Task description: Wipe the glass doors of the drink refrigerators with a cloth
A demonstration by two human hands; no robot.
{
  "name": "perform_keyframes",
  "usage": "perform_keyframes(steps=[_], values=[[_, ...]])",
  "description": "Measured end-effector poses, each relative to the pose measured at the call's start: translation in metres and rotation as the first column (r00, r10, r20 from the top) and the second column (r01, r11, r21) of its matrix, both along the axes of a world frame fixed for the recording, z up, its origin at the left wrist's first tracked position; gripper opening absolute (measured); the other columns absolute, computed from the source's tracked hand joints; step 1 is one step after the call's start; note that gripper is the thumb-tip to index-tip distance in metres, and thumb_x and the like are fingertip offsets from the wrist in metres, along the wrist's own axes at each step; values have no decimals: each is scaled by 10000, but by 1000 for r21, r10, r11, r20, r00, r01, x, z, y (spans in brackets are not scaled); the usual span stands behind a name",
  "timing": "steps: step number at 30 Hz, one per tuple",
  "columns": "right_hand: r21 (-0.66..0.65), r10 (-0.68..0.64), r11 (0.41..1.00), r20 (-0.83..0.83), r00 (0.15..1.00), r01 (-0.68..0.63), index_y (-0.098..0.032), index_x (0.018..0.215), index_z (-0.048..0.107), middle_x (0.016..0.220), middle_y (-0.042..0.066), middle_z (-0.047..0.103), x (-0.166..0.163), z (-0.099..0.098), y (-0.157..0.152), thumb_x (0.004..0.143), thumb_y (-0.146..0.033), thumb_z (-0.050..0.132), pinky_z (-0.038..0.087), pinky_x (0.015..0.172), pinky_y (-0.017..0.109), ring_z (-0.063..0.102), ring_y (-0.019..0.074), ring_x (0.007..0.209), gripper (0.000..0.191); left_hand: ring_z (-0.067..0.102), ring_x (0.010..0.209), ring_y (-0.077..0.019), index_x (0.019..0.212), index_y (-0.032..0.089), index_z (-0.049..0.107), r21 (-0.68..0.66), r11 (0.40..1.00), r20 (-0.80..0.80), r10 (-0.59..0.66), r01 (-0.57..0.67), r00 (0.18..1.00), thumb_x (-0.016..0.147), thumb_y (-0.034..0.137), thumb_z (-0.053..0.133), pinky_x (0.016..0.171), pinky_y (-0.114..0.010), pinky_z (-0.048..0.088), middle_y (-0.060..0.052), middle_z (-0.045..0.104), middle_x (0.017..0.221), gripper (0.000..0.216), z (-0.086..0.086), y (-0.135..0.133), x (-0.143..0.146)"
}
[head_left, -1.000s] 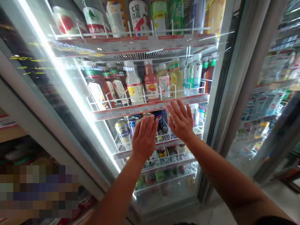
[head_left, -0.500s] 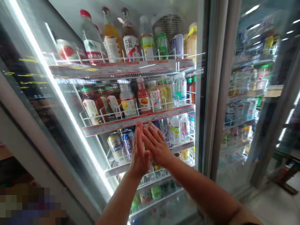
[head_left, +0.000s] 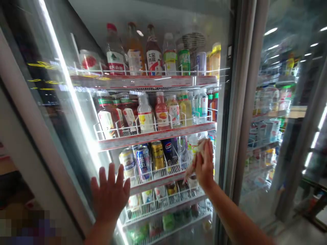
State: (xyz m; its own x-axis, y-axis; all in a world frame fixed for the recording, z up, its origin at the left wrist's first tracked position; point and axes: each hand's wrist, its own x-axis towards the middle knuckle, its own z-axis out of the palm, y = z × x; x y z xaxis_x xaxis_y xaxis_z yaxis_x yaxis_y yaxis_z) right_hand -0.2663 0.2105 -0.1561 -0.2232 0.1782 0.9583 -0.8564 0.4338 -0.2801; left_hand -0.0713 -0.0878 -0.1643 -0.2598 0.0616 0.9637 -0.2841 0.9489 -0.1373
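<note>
The hands are apart: the left hand spreads its fingers, and the right hand stands edge-on, fingers extended upward. A smooth, reflective glass door fronts both; contact is unclear. Beyond, between them, cylindrical metal cans stand on a wire shelf; higher up, narrow-necked bottles.

One cooler before me held five shelves from twelve o'clock to six: one gold can and one Pepsi logo at six, one purple can at one. One left hand showed at half past seven, one right hand at four.
</note>
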Motion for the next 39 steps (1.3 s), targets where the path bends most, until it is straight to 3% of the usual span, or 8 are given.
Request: perform_keyframes(steps=[4, 8, 11, 16, 21, 27, 35, 39], values=[[323, 122, 945, -196, 973, -53, -293, 1602, 239, 1622, 56, 380, 6, 19, -2, 980, -72, 423, 412, 1209, 520, 337, 250, 1514, 686, 139, 1546, -315, 1608, 324, 172, -18, 1000, -9, 10, -11, 1000, 941, 339, 554, 1274, -583, 115, -12, 148, 1663, 769, 0, 1, -1], [-13, -49, 999, -86, 995, 48, -311, 1585, 288, 1618, 53, 380, -15, 57, 19, 1012, -134, 392, 355, 1224, 598, 345, 269, 1509, 609, 130, 1547, -307, 1609, 325, 164, -27, 1000, -11, 16, -16, 1000, 941, 332, 570, 1273, -584, 122, -21, 159, 1660, 781, 2, 3, -1], [-25, -40, 999, -50, 998, 39, -297, 1597, 254, 1640, 54, 338, -4, 43, 6, 1008, -139, 399, 339, 1227, 618, 316, 292, 1521, 627, 127, 1547, -306, 1609, 303, 179, -27, 999, -4, 36, -36, 999, 940, 323, 579, 1278, -569, 121, -35, 166, 1658, 780, 1, 4, 0], [327, 148, 941, -163, 976, -88, -341, 1600, 221, 1618, 6, 388, 29, 28, -28, 973, -61, 427, 414, 1216, 526, 346, 250, 1510, 717, 140, 1543, -295, 1609, 313, 180, -24, 999, -1, 36, -36, 999, 947, 329, 569, 1292, -544, 99, -27, 183, 1654, 768, -1, 4, 3], [-20, 78, 997, -103, 992, -81, -351, 1600, 213, 1658, 9, 297, 32, 65, -42, 1002, -99, 399, 346, 1235, 601, 314, 284, 1522, 675, 155, 1539, -304, 1605, 276, 218, -49, 998, -21, 31, -32, 999, 933, 306, 607, 1283, -548, 121, -81, 244, 1637, 777, -2, 2, 2], [458, 272, 873, -174, 946, -167, -274, 1608, 216, 1571, 12, 463, 81, 25, -83, 949, -49, 432, 390, 1239, 444, 355, 204, 1504, 729, 163, 1535, -290, 1603, 323, 205, -49, 999, -19, 12, -13, 1000, 941, 310, 585, 1278, -552, 139, -49, 217, 1642, 763, 2, 5, 4], [241, 224, 955, -203, 953, -173, -326, 1614, 166, 1605, 1, 409, 86, 53, -104, 946, -41, 409, 378, 1238, 498, 297, 220, 1531, 765, 153, 1538, -288, 1602, 278, 228, -66, 998, -29, 20, -21, 999, 935, 297, 605, 1286, -526, 129, -66, 230, 1640, 766, 3, 6, 5], [622, 308, 779, -263, 914, -83, -269, 1601, 243, 1569, -31, 462, 100, 14, -109, 956, -104, 413, 320, 1266, 380, 301, 150, 1525, 688, 172, 1536, -289, 1594, 372, 213, -15, 1000, 5, -10, 10, 1000, 935, 340, 600, 1287, -532, 123, -2, 180, 1657, 765, -1, 2, 4]])
